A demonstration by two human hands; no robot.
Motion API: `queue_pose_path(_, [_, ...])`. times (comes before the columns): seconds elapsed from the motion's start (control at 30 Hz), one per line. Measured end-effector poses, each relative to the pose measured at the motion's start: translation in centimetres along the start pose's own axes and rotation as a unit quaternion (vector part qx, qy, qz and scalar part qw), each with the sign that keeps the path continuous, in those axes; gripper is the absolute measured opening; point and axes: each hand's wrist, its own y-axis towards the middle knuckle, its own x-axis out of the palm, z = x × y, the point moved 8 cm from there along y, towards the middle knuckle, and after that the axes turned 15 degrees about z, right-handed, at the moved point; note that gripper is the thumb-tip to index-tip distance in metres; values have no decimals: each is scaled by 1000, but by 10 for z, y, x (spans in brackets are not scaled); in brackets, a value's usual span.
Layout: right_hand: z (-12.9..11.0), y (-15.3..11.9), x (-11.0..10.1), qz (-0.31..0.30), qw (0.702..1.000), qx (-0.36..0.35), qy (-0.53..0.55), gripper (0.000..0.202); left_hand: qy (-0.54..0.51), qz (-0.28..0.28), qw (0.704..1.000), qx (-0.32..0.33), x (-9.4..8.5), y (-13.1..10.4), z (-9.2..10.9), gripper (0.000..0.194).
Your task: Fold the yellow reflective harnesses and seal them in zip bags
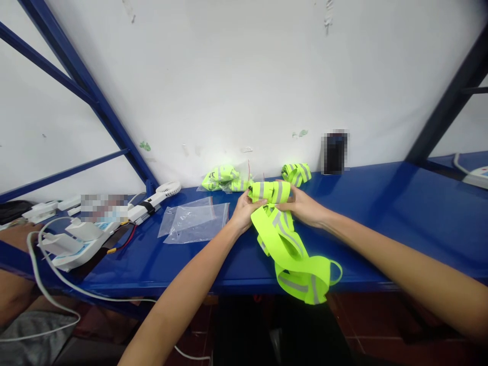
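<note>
Between my two hands is a neon-yellow reflective strap [270, 191] with silver bands, partly folded into a flat bundle. My left hand [244, 209] is closed on the left end of the bundle, and my right hand [301, 206] grips its right end. Below them a loose length of strap [295, 254] trails in loops over the table's front edge. Flat clear zip bags [198, 221] lie left of my left hand. Behind it, filled clear bags [223, 178] hold more yellow straps. Another rolled yellow strap [296, 174] sits near the wall.
The blue table [381, 218] stands against a white wall. On the left are a white power strip [82, 239] with plugs and cables, and a small white fan [168, 189]. A blurred dark object [334, 152] leans on the wall. Another person's arm [15, 239] shows at far left.
</note>
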Motion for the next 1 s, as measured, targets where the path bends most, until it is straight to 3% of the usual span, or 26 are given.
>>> queue_pose_path(0.13, [5, 2, 1, 11, 1000, -7, -22, 51, 16, 3, 1000, 2, -1, 1, -3, 53])
queue_pose_path(0.3, [-13, -3, 1, -6, 991, -110, -78, 77, 33, 28, 999, 17, -9, 3, -1, 48])
queue_pose_path(0.37, [-12, -5, 3, -35, 994, -78, -73, 76, 48, 30, 998, 38, -10, 3, 4, 45])
queue_pose_path(0.5, [-4, -10, 10, -98, 995, 34, -1, 46, 95, 10, 991, 99, -10, 3, 18, 40])
queue_pose_path(0.63, [-8, -8, 9, -94, 994, 30, 39, 39, 118, -10, 984, 130, -8, 3, 26, 27])
queue_pose_path(0.73, [-8, -4, 6, -80, 996, 17, 46, 47, 82, -16, 993, 88, -5, 2, 22, 37])
queue_pose_path(0.87, [-7, 2, -4, -43, 999, -17, 8, 53, -45, -46, 998, 2, 6, -5, 19, 63])
queue_pose_path(1.0, [-10, 5, -10, -17, 997, -66, -25, 55, -84, 1, 996, -41, 5, -7, 17, 84])
